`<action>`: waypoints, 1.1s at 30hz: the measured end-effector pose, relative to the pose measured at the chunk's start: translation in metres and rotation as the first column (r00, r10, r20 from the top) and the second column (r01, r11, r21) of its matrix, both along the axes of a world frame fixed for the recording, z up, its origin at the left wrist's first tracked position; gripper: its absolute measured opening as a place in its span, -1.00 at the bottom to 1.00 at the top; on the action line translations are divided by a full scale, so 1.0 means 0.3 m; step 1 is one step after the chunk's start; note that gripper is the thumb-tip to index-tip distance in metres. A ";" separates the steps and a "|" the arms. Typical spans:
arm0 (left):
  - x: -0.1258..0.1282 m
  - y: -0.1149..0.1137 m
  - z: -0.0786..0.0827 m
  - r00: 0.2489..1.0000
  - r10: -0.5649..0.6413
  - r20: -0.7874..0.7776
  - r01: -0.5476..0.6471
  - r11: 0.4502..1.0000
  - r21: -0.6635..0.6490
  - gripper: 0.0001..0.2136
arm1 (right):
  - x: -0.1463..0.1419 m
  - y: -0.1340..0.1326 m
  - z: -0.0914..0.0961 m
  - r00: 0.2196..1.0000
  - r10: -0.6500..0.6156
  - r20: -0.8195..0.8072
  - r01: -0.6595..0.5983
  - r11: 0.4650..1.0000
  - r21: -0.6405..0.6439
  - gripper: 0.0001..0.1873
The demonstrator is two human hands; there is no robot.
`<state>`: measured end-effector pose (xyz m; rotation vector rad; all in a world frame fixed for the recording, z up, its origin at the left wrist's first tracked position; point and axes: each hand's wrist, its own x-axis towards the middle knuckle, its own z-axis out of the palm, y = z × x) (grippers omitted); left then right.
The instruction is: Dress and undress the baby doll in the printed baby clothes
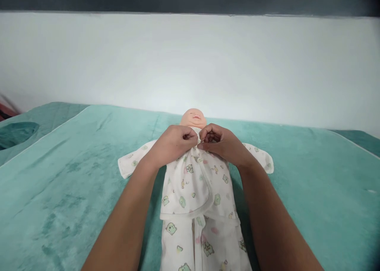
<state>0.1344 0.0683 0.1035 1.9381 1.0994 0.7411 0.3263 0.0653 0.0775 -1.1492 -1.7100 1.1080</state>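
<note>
A baby doll [194, 117] lies on its back, dressed in a white baby shirt [190, 184] and matching trousers [181, 247] printed with small green animals. Both sleeves spread outward to the sides. My left hand [177, 143] pinches the front edge of the shirt just below the doll's chin. Close against it, my right hand [222, 142] pinches the opposite edge, fingers curled. The fingertips almost meet at the front opening, and whatever fastener lies between them is mostly hidden. The shirt's bound front flap curves down to the hem over the trousers' waist.
A teal plush cover [311, 184] spreads under the doll across the bed. Behind it rises a white wall [190, 65] with a dark band [190, 0] along the top. A darker teal patch [18, 134] and a red object [7, 112] are at the far left.
</note>
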 end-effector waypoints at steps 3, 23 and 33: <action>-0.002 0.003 0.003 0.999 0.001 0.039 0.001 0.999 -0.043 -0.81 | -0.003 0.001 -0.006 0.999 -0.033 -0.008 0.033 0.999 -0.004 -0.80; -0.027 0.026 -0.021 0.973 -0.043 0.225 0.104 0.959 -0.265 -0.80 | 0.008 0.006 -0.011 1.000 0.008 -0.031 -0.009 0.999 -0.051 -0.76; -0.028 0.013 -0.023 0.956 -0.035 0.291 0.092 0.979 -0.182 -0.87 | -0.030 -0.010 -0.010 0.988 -0.157 -0.005 0.157 0.985 0.065 -0.62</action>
